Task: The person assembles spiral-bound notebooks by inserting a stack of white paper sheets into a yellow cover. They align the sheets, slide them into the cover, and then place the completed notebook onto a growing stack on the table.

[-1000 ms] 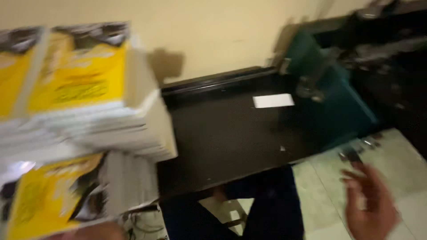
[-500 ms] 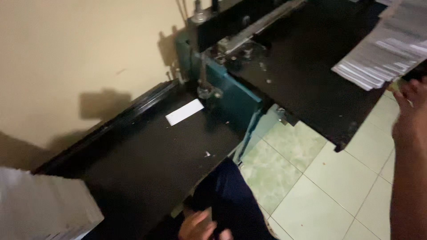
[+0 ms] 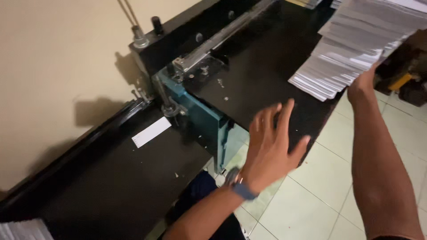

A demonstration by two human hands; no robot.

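My left hand [image 3: 271, 146] is raised with fingers spread over the front edge of the black machine table [image 3: 262, 75], holding nothing. My right hand [image 3: 362, 82] reaches up to a tall fanned stack of printed sheets [image 3: 356, 49] at the table's right end; its fingers are under the stack's lower edge and mostly hidden. A wristband sits on my left wrist.
A teal and black paper cutter body [image 3: 200, 111] with a metal clamp bar [image 3: 218, 40] stands against the beige wall. A lower black side table [image 3: 111, 178] carries a white paper slip [image 3: 151, 132]. Tiled floor [image 3: 320, 186] lies below; another paper pile corner [image 3: 22, 230] shows bottom left.
The view has swung right, away from the yellow-covered stacks towards the cutter. My left hand has risen into view with fingers spread, and my right hand has reached the fanned stack.
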